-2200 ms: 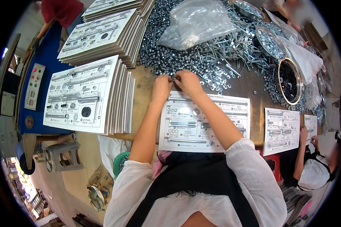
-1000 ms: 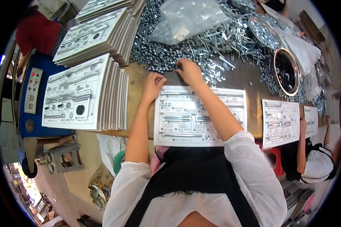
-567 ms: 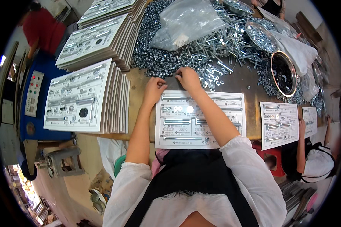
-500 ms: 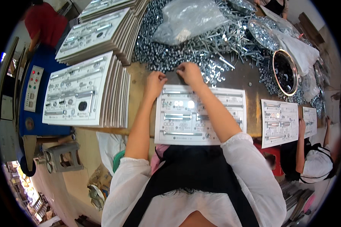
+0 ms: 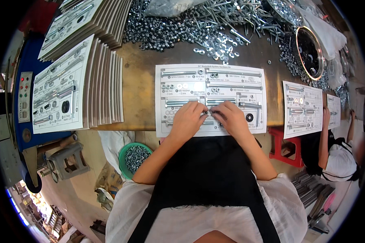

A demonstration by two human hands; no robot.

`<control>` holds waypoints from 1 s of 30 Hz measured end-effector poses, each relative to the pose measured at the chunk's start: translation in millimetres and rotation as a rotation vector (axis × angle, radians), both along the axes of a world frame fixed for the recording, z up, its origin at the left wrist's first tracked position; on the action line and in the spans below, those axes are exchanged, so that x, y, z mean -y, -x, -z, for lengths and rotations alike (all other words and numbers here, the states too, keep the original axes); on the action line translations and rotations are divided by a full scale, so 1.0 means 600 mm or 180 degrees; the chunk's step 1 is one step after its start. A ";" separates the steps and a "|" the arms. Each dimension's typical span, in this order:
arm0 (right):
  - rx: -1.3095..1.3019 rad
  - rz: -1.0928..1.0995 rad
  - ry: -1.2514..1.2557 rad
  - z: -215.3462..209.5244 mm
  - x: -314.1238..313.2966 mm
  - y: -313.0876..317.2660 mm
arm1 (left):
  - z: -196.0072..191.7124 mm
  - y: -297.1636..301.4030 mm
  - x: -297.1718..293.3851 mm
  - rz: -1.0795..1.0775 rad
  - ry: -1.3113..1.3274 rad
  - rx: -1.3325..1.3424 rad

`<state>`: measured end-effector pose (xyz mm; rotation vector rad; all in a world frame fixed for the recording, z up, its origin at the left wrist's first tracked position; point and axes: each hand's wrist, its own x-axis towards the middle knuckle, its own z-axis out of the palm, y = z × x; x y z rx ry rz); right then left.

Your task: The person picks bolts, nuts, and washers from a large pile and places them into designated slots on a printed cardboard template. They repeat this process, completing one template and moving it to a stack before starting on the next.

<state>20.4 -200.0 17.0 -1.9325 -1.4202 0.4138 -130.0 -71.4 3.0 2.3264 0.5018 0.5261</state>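
My left hand (image 5: 188, 120) and right hand (image 5: 231, 117) pinch a small bolt (image 5: 210, 111) (fingertips nearly closed) over the card (image 5: 178, 77); I should seat it squarely, loose hardware (image 5: 215, 28) at twelve o'clock.

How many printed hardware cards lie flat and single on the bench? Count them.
3: one under both hands, one to the right before the co-worker, and one at the far right edge, partly cut off. More may be hidden.
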 end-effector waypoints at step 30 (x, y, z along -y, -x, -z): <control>0.0396 0.0037 -0.0171 0.059 -0.416 -0.074 | 0.022 -0.068 -0.323 -0.1390 -0.0056 -0.0425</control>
